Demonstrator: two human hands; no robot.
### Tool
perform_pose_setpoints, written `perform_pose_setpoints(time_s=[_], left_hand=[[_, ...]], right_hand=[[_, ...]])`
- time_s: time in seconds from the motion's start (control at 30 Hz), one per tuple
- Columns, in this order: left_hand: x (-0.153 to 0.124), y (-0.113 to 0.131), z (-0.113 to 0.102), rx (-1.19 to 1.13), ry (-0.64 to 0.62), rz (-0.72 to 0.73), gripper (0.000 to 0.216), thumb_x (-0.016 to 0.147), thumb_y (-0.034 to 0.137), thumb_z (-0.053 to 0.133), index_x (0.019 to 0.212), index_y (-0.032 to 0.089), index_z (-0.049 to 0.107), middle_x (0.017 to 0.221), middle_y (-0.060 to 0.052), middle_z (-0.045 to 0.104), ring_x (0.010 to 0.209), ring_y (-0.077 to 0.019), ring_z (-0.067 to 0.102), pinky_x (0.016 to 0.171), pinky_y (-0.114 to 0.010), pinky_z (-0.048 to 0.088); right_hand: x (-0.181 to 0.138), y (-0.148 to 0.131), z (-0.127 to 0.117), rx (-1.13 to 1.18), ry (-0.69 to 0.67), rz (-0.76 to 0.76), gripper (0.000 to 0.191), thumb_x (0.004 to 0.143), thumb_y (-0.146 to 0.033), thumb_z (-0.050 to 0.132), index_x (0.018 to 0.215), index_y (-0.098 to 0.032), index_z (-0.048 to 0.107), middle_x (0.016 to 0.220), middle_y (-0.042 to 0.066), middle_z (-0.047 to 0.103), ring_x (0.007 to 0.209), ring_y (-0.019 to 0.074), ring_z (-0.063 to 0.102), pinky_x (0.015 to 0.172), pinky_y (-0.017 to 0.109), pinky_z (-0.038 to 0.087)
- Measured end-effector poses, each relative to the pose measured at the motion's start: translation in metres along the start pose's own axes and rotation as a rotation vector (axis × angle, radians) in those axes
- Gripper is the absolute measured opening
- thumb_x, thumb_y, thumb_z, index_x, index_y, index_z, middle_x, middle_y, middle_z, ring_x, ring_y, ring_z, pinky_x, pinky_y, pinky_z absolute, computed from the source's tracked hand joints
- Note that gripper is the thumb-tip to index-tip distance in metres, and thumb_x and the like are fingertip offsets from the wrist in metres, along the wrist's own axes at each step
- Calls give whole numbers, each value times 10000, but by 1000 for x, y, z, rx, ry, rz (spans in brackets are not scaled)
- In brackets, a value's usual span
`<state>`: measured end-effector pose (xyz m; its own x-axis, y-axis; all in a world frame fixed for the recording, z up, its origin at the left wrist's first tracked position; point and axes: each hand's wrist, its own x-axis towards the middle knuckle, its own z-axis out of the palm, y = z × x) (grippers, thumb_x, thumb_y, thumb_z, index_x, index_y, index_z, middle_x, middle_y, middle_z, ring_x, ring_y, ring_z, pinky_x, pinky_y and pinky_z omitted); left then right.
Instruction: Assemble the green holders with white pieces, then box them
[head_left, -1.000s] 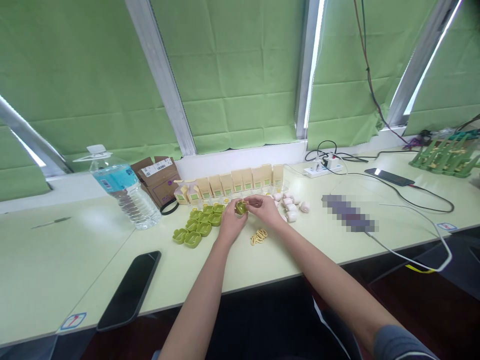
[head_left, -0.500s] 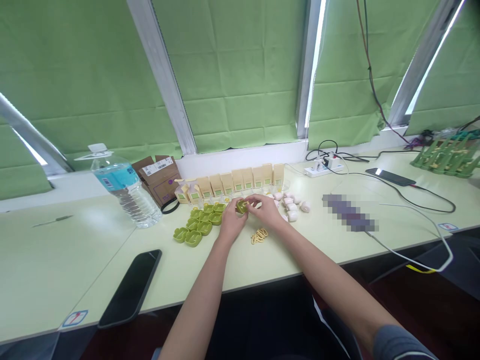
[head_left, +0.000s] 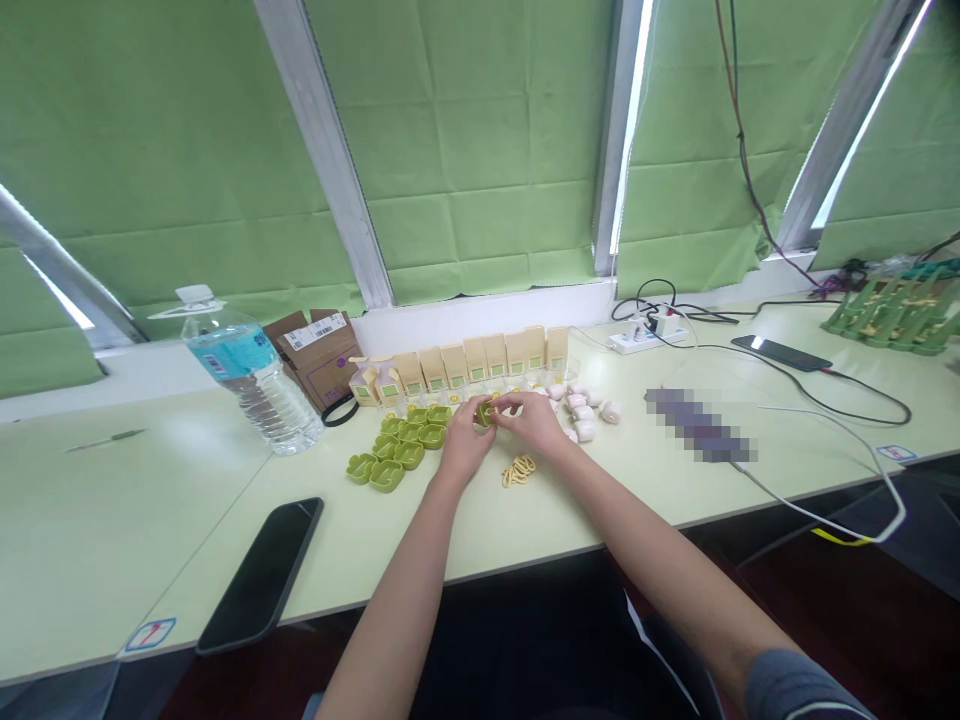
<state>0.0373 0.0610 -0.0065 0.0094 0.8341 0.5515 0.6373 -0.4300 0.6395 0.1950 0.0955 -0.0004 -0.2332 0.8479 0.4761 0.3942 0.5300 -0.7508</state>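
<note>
left hand (head_left: 465, 442) curled around a small green cup (head_left: 486, 413), right hand (head_left: 534, 422) nearly closed at its rim, exact grip unclear, thin curved yellow pieces (head_left: 519, 471) between the forearms

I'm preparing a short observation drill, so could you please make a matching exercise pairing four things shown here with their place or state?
Things:
1. Left hand
2. Yellow loops
3. Pink pieces
4. Clear bottle

Places or states:
A. Just left of the cardboard box
B. Curled around a green piece
C. To the right of the right hand
D. Between the forearms

Pairs: 1-B, 2-D, 3-C, 4-A
</note>
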Motion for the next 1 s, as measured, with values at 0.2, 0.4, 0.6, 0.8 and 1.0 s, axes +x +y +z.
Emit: perform_pose_setpoints(time_s=[0.2, 0.4, 0.6, 0.8, 1.0], left_hand=[[0, 2, -1, -19, -15, -10, 452, 762, 93, 650, 1195, 225, 635, 1204, -63, 702, 945, -200, 678, 888, -369, 547], [0, 6, -1, -45, -27, -31, 439, 744, 102, 654, 1167, 220, 641, 1171, -53, 715, 864, -174, 683, 775, -311, 553], [1, 8, -1, -96, -31, -33, 412, 746, 120, 662, 1150, 201, 662, 1150, -65, 727, 838, -164, 690, 744, -294, 565], [0, 5, 0, -139, -28, -8, 412, 740, 107, 668, 1142, 192, 673, 1146, -73, 731, 850, -168, 705, 838, -336, 588], [-1, 3, 0, -149, -32, 1, 408, 745, 131, 685, 1148, 198, 685, 1131, -73, 736, 852, -175, 708, 840, -357, 601]], right_hand=[[0, -1, -2, -65, 0, 61, 150, 787, -260, 733, 919, -260, 805, 908, 14, 795, 809, 195, 683, 731, 298, 494], [0, 0, -4, -104, 2, 84, 148, 774, -263, 729, 899, -256, 807, 861, 9, 788, 781, 183, 680, 682, 271, 477], [-1, -3, -4, -109, 8, 104, 158, 778, -280, 716, 897, -255, 816, 870, -1, 798, 712, 165, 682, 635, 253, 462], [-3, -4, -4, -92, 21, 98, 129, 777, -245, 721, 843, -285, 824, 875, 3, 805, 841, 217, 733, 741, 291, 513], [-3, -5, -5, -70, 24, 94, 132, 777, -236, 728, 831, -297, 832, 848, 11, 804, 791, 230, 734, 733, 315, 536]])
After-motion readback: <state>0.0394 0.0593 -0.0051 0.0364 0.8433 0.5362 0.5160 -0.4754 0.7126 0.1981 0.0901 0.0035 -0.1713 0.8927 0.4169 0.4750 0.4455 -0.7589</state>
